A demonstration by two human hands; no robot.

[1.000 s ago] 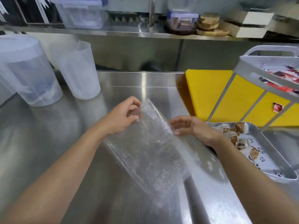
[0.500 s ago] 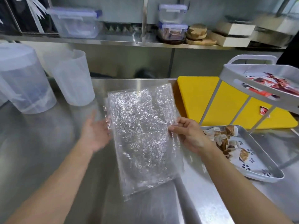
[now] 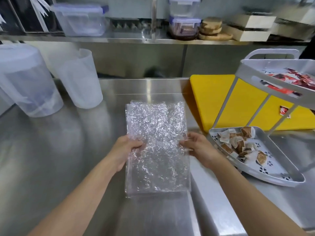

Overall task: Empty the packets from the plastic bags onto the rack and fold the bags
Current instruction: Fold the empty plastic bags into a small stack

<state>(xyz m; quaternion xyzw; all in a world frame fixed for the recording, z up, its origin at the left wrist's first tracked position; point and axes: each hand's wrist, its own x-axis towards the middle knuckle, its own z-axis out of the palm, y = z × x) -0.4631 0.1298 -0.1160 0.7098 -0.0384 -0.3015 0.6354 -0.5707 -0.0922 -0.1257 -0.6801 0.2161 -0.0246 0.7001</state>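
Here we see a crinkled clear plastic bag point(image 3: 156, 147) spread flat and upright-long on the stainless steel counter point(image 3: 59, 159), lying between the two hands, with its far end reaching toward the back of the counter and its near end closer to the person. The left hand point(image 3: 127, 151) grips the bag's left edge at about mid-length, fingers curled over the top of the film and thumb tucked at the side. The right hand point(image 3: 198, 148) pinches the opposite edge at the same height, its fingertips closed on the plastic and the wrist angled inward. Both bare forearms stretch forward from the lower corners and converge on the bag. The bag looks empty, though the creases make it hard for us to tell for sure. Just right of the right hand sits the lower tray of a grey rack point(image 3: 272, 169), holding a heap of brown and white packets point(image 3: 238, 145); the upper tray point(image 3: 252, 72) holds red and white packets point(image 3: 288, 79). A yellow cutting board point(image 3: 209, 97) lies behind the rack, and two translucent plastic jugs point(image 3: 80, 79) stand at the far left.
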